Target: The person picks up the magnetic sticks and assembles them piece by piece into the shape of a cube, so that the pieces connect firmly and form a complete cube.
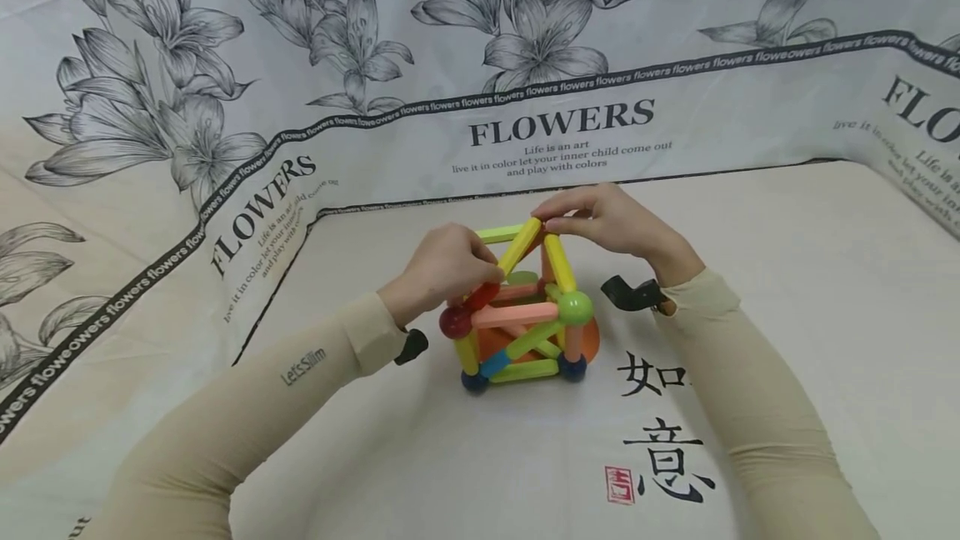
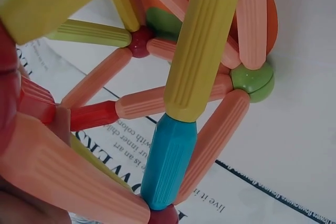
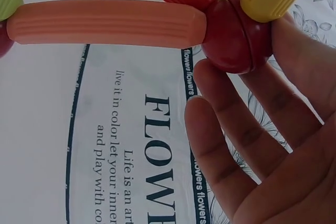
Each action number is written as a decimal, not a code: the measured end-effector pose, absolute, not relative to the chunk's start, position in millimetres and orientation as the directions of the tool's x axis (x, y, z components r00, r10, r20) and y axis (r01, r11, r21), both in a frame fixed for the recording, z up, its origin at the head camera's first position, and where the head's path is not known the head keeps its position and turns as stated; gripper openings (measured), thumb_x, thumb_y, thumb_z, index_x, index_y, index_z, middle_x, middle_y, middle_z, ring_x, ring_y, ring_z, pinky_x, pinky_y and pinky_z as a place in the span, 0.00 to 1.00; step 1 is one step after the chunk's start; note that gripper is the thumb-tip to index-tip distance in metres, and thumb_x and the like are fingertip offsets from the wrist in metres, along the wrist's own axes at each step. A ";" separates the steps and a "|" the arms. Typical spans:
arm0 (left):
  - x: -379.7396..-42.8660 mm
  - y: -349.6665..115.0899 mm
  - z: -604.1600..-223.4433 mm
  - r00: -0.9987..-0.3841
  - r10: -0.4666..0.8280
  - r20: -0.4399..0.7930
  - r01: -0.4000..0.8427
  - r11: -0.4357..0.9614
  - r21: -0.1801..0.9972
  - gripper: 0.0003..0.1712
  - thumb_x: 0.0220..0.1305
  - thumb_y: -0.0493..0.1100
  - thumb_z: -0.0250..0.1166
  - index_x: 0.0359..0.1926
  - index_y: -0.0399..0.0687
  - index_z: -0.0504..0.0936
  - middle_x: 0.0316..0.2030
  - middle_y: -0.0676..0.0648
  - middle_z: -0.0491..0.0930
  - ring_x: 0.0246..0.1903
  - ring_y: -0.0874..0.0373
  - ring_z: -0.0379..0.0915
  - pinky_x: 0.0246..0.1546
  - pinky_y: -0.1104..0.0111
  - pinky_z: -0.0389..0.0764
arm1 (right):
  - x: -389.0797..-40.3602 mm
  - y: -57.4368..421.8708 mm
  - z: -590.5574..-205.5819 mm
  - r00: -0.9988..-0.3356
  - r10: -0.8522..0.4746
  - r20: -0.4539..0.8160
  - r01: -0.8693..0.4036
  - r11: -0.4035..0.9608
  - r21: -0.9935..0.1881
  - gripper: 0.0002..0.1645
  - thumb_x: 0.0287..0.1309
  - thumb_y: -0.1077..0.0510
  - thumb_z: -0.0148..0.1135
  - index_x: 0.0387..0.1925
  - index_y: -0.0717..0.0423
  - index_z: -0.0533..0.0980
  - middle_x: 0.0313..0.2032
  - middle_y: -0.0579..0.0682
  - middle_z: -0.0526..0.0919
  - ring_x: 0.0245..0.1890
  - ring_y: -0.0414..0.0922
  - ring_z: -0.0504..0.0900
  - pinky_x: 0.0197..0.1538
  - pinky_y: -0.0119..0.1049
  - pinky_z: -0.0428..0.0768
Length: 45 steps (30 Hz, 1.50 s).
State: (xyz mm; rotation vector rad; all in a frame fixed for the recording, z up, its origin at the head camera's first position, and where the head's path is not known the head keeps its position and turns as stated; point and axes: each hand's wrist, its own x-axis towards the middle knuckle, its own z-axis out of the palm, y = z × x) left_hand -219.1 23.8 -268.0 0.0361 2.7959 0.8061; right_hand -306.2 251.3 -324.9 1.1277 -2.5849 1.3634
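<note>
A house-like frame of magnetic building sticks and balls stands on the cloth. My left hand (image 1: pixel 442 265) is at its upper left, pinching a red stick (image 1: pixel 482 298) beside the dark red ball (image 1: pixel 455 322). At the peak my right hand (image 1: pixel 618 223) holds a red ball (image 3: pixel 231 38) between thumb and fingers. Red, orange, lime and yellow sticks meet at that ball, and a yellow stick (image 1: pixel 557 261) slopes down to a green ball (image 1: pixel 575 307). Dark blue balls (image 1: pixel 475 381) form the near lower corners. In the left wrist view, a blue stick (image 2: pixel 169 161) adjoins a yellow one.
An orange disc (image 1: pixel 591 340) shows at the frame's right side. The pale cloth (image 1: pixel 360 457) bears black characters (image 1: pixel 667 457) near my right forearm. Flower-printed fabric (image 1: pixel 555 140) rises behind and at the sides. Black wrist straps (image 1: pixel 630 293) hang at both cuffs.
</note>
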 end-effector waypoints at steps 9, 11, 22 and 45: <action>-218.4 24.0 -264.8 -0.972 0.087 -0.217 -0.037 0.859 0.511 0.07 0.58 0.43 0.69 0.37 0.46 0.88 0.27 0.48 0.84 0.11 0.60 0.66 0.13 0.75 0.70 | -304.3 249.7 -322.3 -0.710 -0.617 0.340 -0.636 0.355 -0.685 0.16 0.64 0.61 0.62 0.53 0.51 0.82 0.54 0.50 0.85 0.52 0.45 0.82 0.56 0.47 0.79; -218.0 23.4 -263.7 -0.972 0.092 -0.219 -0.031 0.864 0.502 0.07 0.58 0.43 0.68 0.36 0.47 0.88 0.26 0.48 0.83 0.11 0.60 0.67 0.12 0.75 0.71 | -304.6 249.6 -322.4 -0.702 -0.624 0.342 -0.642 0.347 -0.684 0.17 0.64 0.61 0.62 0.53 0.51 0.82 0.54 0.50 0.85 0.52 0.45 0.82 0.56 0.45 0.80; -220.2 20.4 -259.4 -0.962 0.121 -0.245 -0.012 0.878 0.479 0.05 0.55 0.42 0.68 0.32 0.46 0.87 0.24 0.47 0.83 0.10 0.57 0.75 0.13 0.73 0.75 | -305.5 248.7 -323.8 -0.651 -0.657 0.380 -0.677 0.275 -0.683 0.17 0.63 0.63 0.62 0.53 0.53 0.82 0.54 0.51 0.84 0.52 0.36 0.82 0.55 0.29 0.79; -218.9 19.9 -259.8 -0.959 0.137 -0.249 0.003 0.882 0.472 0.07 0.58 0.42 0.68 0.35 0.45 0.87 0.22 0.48 0.80 0.12 0.59 0.71 0.14 0.74 0.75 | -302.1 245.4 -321.6 -0.713 -0.615 0.336 -0.636 0.366 -0.679 0.13 0.65 0.60 0.62 0.49 0.54 0.85 0.56 0.54 0.83 0.57 0.51 0.81 0.54 0.42 0.81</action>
